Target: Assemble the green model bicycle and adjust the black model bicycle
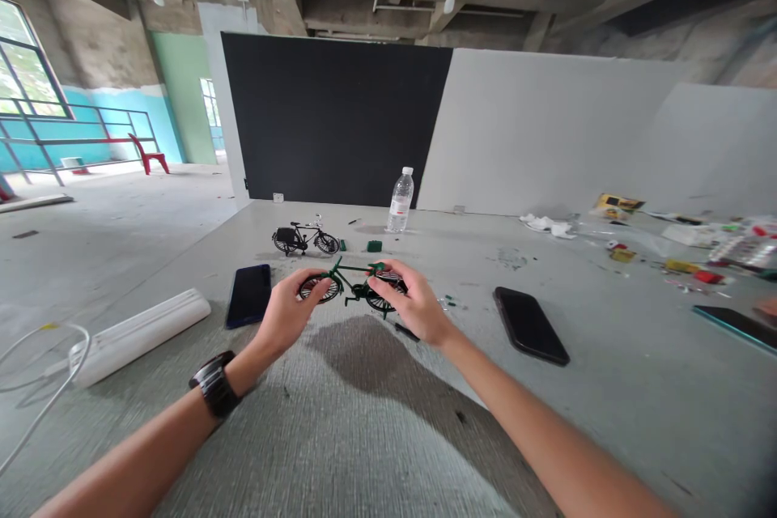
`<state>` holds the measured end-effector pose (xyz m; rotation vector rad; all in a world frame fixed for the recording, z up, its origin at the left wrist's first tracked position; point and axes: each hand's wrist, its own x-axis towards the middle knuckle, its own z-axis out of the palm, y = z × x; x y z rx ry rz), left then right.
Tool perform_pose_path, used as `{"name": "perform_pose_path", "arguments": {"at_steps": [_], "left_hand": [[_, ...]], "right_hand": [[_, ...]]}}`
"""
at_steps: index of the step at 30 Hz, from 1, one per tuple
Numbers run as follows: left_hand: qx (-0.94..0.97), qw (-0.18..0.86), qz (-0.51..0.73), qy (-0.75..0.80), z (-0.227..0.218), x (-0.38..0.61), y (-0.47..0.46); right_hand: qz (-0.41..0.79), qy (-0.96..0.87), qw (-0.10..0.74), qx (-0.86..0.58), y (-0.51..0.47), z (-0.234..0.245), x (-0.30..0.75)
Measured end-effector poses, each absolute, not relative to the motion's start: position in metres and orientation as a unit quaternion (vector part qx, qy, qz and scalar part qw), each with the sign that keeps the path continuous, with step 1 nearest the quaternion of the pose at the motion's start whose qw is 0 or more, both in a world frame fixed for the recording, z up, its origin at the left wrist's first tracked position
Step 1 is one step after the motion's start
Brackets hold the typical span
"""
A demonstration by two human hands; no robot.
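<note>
Gripping a green model bicycle [358, 290] by both ends, pinching one wheel between the thumb and fingers of the left hand [290, 306] and closing the right hand [418, 306] on the other end, around the second wheel, near the saddle. Holding it upright over the middle of a grey table [291, 429], being unable to tell about wheel contact with the surface. Facing a clear plastic bottle [399, 206], standing white-capped beyond the bicycle; being unable to judge its fill level, and finding its label, marked in red, too small for reading. Seeing a black bag [286, 235] sitting at one end of a black model bicycle [312, 237], hiding any contents, and a small green box-shaped piece [375, 246] lying to the right. Making out a yellow packet [619, 202] farther right, bearing no readable print at this blur.
</note>
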<state>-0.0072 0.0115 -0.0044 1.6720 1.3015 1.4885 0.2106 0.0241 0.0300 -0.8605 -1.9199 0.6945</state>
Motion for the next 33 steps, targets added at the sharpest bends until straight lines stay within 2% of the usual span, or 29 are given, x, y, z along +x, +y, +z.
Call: {"name": "perform_pose_path", "arguments": {"at_steps": [4, 17, 20, 23, 24, 28, 33], "left_hand": [[0.574, 0.391, 0.580, 0.426, -0.012, -0.007, 0.015], [0.545, 0.412, 0.580, 0.443, -0.010, -0.008, 0.014], [0.530, 0.436, 0.584, 0.433, -0.011, -0.010, 0.015], [0.537, 0.439, 0.578, 0.430, -0.012, -0.013, 0.017], [0.548, 0.434, 0.571, 0.431, -0.012, -0.014, 0.018], [0.582, 0.418, 0.545, 0.435, -0.014, -0.018, 0.021], [0.581, 0.410, 0.549, 0.440, -0.014, -0.019, 0.020]], "right_hand": [[0.276, -0.793, 0.420, -0.345, 0.023, 0.034, 0.212], [0.296, -0.799, 0.378, -0.361, 0.021, 0.028, 0.209], [0.299, -0.782, 0.424, -0.346, 0.034, 0.033, 0.221], [0.205, -0.752, 0.487, -0.394, 0.055, 0.035, 0.245], [0.151, -0.758, 0.473, -0.424, 0.063, 0.035, 0.255], [0.029, -0.818, 0.300, -0.489, 0.084, 0.027, 0.289], [0.008, -0.808, 0.260, -0.529, 0.099, 0.011, 0.310]]}}
